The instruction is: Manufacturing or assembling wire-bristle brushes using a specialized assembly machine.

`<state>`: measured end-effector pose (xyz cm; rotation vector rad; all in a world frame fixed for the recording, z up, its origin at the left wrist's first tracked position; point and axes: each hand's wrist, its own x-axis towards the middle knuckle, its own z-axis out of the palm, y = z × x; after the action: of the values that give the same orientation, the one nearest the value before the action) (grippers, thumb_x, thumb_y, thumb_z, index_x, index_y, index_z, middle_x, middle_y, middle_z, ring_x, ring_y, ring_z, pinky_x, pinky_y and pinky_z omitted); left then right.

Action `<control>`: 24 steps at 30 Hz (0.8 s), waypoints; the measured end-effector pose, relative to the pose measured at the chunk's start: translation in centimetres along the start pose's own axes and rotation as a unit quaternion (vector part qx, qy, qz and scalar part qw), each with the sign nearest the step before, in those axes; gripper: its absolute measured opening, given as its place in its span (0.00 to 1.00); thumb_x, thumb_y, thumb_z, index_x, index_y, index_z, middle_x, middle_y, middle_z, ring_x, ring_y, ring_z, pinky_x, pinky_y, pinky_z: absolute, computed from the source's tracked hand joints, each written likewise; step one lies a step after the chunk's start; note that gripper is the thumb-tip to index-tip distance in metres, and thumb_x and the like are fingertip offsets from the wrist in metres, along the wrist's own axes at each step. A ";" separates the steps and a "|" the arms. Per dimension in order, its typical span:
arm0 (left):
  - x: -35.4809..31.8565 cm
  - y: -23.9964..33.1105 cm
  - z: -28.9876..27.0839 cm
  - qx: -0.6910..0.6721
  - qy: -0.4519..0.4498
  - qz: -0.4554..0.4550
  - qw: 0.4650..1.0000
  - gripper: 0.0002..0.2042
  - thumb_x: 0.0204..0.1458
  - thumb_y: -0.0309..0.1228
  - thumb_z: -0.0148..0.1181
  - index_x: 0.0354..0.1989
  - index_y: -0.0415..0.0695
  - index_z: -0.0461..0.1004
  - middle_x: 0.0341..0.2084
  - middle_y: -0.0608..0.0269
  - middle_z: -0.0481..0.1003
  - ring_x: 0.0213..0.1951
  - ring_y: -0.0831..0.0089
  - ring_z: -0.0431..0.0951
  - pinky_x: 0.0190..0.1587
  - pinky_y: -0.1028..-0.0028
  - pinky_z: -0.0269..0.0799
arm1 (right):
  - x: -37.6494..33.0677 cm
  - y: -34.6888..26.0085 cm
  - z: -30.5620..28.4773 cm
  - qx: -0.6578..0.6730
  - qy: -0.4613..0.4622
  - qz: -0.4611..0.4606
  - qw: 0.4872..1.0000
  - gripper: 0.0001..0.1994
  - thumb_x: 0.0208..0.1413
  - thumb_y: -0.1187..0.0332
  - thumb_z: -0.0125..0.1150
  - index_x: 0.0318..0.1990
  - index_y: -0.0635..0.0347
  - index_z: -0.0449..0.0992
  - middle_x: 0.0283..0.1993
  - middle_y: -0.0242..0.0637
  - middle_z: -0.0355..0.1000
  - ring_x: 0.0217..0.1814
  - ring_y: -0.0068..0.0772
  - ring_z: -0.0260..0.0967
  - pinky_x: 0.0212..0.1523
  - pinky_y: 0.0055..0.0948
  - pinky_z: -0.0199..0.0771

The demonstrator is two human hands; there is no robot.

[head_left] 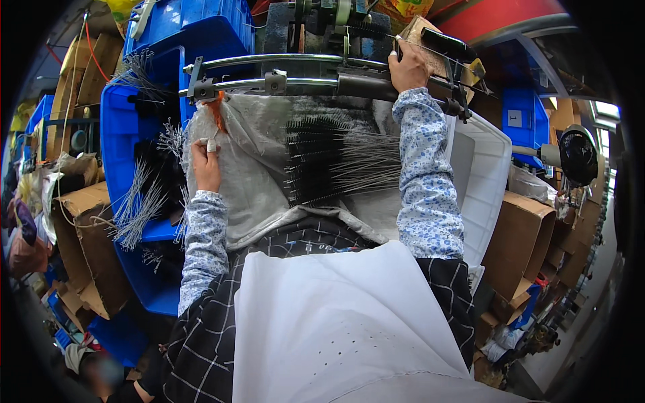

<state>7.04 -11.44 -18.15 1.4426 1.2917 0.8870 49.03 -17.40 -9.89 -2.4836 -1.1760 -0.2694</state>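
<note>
My left hand (207,166) is raised above the left side of a pale cloth (252,181), with white wraps on its fingertips. Its thumb and fingers are pinched together; whatever is between them is too small to make out. Farther off, my right hand (410,67) reaches to the right part of a metal machine (322,40), its fingers bent near a thin rod. What those fingertips grip is hidden. Between my arms, a pile of black-bristled wire brushes (316,161) lies on the cloth, wire stems (369,164) pointing right. An orange strip (218,111) hangs by the machine's rail (275,82).
At my left, a blue bin (121,134) contains several looped-wire brushes (138,205). Another blue bin (201,30) stands behind it. A white bin (487,181) is on my right, with cardboard boxes (517,235) beyond it. A small black fan (578,156) stands farther right.
</note>
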 end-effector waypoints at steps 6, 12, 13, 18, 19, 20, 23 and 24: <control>-0.2 0.8 -0.5 0.030 -0.017 -0.002 0.999 0.10 0.52 0.33 0.45 0.37 0.39 0.59 0.27 0.64 0.68 0.29 0.80 0.69 0.31 0.83 0.62 | -0.4 -1.5 -0.3 -0.008 -0.002 0.005 1.000 0.19 0.44 0.64 0.51 0.47 0.51 0.67 0.46 0.33 0.65 0.49 0.33 0.59 0.48 0.39 0.51; -0.4 0.8 -0.7 0.043 -0.012 -0.011 0.999 0.10 0.53 0.33 0.44 0.38 0.40 0.59 0.25 0.65 0.68 0.27 0.82 0.66 0.31 0.83 0.60 | -0.5 -3.3 0.3 -0.013 0.016 -0.011 1.000 0.18 0.43 0.65 0.52 0.46 0.51 0.68 0.43 0.32 0.66 0.45 0.32 0.61 0.46 0.38 0.52; -0.4 0.9 -0.6 0.039 -0.012 -0.013 0.999 0.10 0.53 0.34 0.42 0.38 0.41 0.58 0.25 0.66 0.68 0.26 0.83 0.63 0.31 0.84 0.59 | -0.6 -3.7 0.3 -0.013 0.016 -0.012 1.000 0.18 0.43 0.65 0.52 0.46 0.51 0.68 0.43 0.32 0.66 0.45 0.32 0.61 0.46 0.38 0.52; -0.3 1.0 -0.4 0.031 -0.010 -0.011 0.999 0.10 0.53 0.34 0.43 0.39 0.41 0.58 0.25 0.66 0.68 0.26 0.83 0.63 0.31 0.84 0.59 | -1.0 -7.2 0.7 -0.020 0.006 -0.003 1.000 0.17 0.43 0.66 0.51 0.45 0.51 0.68 0.42 0.30 0.66 0.44 0.30 0.61 0.45 0.38 0.53; -0.4 1.1 -0.3 0.032 -0.011 -0.013 0.999 0.10 0.53 0.34 0.43 0.39 0.41 0.58 0.25 0.66 0.68 0.26 0.83 0.63 0.31 0.84 0.59 | -1.1 -7.7 1.1 -0.019 0.011 -0.003 1.000 0.18 0.44 0.66 0.51 0.46 0.51 0.68 0.43 0.30 0.65 0.44 0.30 0.61 0.45 0.38 0.53; -0.3 1.1 -0.4 0.032 -0.012 -0.012 0.999 0.10 0.53 0.34 0.43 0.39 0.41 0.58 0.25 0.66 0.68 0.26 0.83 0.63 0.31 0.84 0.59 | -1.1 -8.4 1.4 -0.013 0.019 -0.008 1.000 0.18 0.44 0.66 0.51 0.46 0.50 0.68 0.43 0.29 0.65 0.45 0.29 0.61 0.46 0.38 0.52; -0.3 0.8 -0.6 0.041 -0.013 -0.009 0.999 0.10 0.52 0.33 0.45 0.37 0.39 0.58 0.25 0.64 0.68 0.28 0.81 0.68 0.30 0.82 0.62 | -1.2 -8.4 1.2 -0.016 0.002 -0.006 1.000 0.18 0.44 0.66 0.51 0.46 0.50 0.68 0.44 0.28 0.65 0.45 0.29 0.61 0.46 0.37 0.52; -0.4 0.8 -0.6 0.038 -0.014 -0.009 0.999 0.10 0.52 0.33 0.45 0.37 0.39 0.58 0.25 0.64 0.68 0.28 0.81 0.68 0.30 0.83 0.62 | -1.3 -8.1 1.2 -0.012 0.004 -0.010 1.000 0.17 0.44 0.65 0.52 0.46 0.50 0.68 0.43 0.28 0.65 0.44 0.29 0.61 0.46 0.36 0.53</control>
<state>6.65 -11.65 -17.17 1.4950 1.3284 0.8110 41.95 -13.10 -9.31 -2.4899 -1.2017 -0.2998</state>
